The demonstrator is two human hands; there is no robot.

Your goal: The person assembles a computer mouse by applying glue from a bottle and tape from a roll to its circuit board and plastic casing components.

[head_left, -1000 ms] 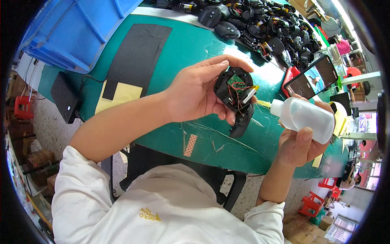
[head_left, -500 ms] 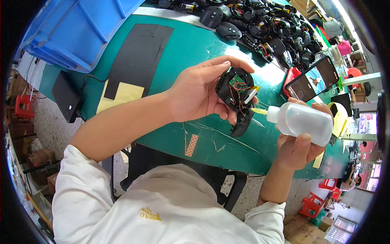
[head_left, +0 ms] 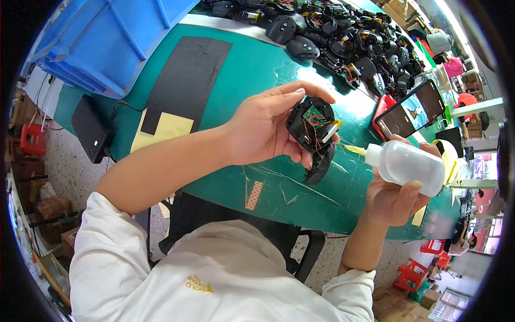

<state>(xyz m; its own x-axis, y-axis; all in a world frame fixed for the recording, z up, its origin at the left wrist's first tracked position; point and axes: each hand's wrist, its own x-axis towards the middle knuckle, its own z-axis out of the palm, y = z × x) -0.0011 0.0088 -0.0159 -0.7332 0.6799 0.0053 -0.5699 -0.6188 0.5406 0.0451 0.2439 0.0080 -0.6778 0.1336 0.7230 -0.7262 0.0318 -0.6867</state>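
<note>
My left hand [head_left: 263,123] is wrapped round an opened black plastic device housing [head_left: 297,126]. Inside it show a green circuit board [head_left: 311,114], thin red wires and a small silver battery cell [head_left: 329,133] with yellow tape. A curved black part [head_left: 322,167] hangs at the housing's lower end. In my right hand [head_left: 394,201] is a translucent white squeeze bottle [head_left: 412,165], tilted with its yellow needle tip [head_left: 354,149] pointing left toward the housing's lower right edge. Whether the thin needle touches the housing I cannot tell.
A large pile of similar black housings [head_left: 343,40] covers the far side of the green table [head_left: 268,196]. A phone [head_left: 410,110] leans on a red stand at the right. A blue crate [head_left: 102,48], a black mat [head_left: 188,70] and yellow paper [head_left: 170,125] lie left.
The bottle has drawn back a little to the right, so its yellow tip is farther from the housing. My left hand still holds the housing in nearly the same pose.
</note>
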